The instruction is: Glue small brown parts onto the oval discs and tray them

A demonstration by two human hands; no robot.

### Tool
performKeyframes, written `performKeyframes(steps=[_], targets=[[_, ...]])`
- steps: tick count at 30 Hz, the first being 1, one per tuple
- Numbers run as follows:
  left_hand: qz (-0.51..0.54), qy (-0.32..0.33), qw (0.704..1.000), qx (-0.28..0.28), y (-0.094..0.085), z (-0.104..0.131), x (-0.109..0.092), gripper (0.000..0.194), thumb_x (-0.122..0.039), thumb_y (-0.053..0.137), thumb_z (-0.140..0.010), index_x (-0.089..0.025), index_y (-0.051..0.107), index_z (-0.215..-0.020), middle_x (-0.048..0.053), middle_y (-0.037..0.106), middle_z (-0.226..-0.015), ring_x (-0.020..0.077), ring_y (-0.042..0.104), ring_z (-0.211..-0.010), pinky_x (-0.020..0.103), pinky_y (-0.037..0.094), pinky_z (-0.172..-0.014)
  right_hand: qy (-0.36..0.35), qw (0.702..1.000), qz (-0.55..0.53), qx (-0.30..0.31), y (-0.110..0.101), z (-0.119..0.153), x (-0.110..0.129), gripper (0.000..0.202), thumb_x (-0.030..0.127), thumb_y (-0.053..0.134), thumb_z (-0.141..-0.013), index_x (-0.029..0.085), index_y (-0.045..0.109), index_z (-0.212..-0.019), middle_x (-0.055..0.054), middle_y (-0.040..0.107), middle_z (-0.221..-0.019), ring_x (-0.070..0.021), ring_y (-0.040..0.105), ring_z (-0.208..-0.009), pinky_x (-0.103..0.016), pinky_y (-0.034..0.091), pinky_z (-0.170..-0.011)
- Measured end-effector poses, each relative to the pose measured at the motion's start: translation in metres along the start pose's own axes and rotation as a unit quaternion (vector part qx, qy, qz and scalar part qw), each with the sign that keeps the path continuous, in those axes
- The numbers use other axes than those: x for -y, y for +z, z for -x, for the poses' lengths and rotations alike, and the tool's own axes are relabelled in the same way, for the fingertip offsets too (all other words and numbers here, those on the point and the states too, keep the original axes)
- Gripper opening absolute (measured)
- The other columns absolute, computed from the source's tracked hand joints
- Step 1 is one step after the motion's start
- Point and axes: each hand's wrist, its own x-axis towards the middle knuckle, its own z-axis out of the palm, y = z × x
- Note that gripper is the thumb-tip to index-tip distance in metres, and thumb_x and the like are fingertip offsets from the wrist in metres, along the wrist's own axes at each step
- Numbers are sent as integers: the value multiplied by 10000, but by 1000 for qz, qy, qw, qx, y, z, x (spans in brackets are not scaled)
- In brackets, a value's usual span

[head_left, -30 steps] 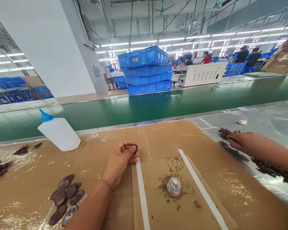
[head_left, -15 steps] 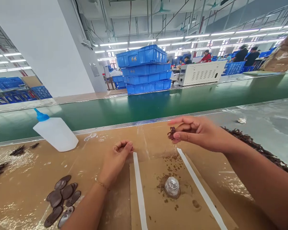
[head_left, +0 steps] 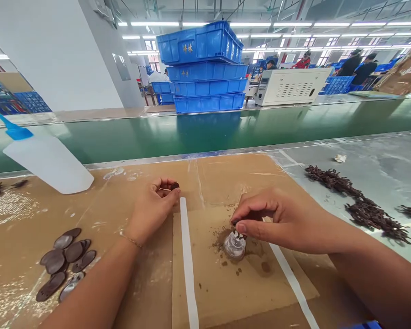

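My left hand (head_left: 155, 201) is closed in a pinch on a small dark brown piece (head_left: 174, 186), just above the left white tape strip. Over the cardboard mat, my right hand (head_left: 270, 219) pinches a small dark brown branching piece (head_left: 239, 235) at the top of a small clear cup (head_left: 234, 246). Its fingertips hide much of that piece. Wet brown spots surround the cup. Flat dark brown oval pieces (head_left: 55, 261) lie in a loose pile left of my left forearm.
A white squeeze bottle (head_left: 55, 160) with a blue nozzle stands at left. Heaps of dark brown branching pieces (head_left: 373, 212) lie at right. Beyond the table runs a green conveyor belt (head_left: 133, 137), with stacked blue crates (head_left: 208, 87) behind it. Several people work in the background.
My right hand has come down and toward me, bringing the branching piece to the clear cup. A dark piece now shows at my left fingertips. The camera has tilted downward.
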Motion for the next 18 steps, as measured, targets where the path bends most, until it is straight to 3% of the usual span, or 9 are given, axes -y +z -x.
performKeyframes(steps=[5,13,18], targets=[[-17,11,1000,10,1,1,1,351,-381,716,-720,-177,593,-978,32,647,-859,139,595,-660,319,526,-653,27,999,22,18,6,-2,1,153,296,609,-821,218,737,-855,17,708,-815,-120,638,-722,-252,473,-684],[-31,16,998,43,5,1,3,373,-474,710,-722,-190,670,-960,28,661,-781,149,587,-705,313,531,-685,38,999,24,28,10,-1,-1,187,337,611,-807,197,735,-805,6,641,-683,-108,572,-605,-246,438,-597],[-67,21,997,30,4,2,4,336,-487,699,-728,-225,701,-939,39,702,-854,181,611,-781,329,504,-727,42,999,21,26,11,-3,0,178,318,606,-803,193,733,-810,-13,685,-741,-129,607,-650,-248,446,-597]])
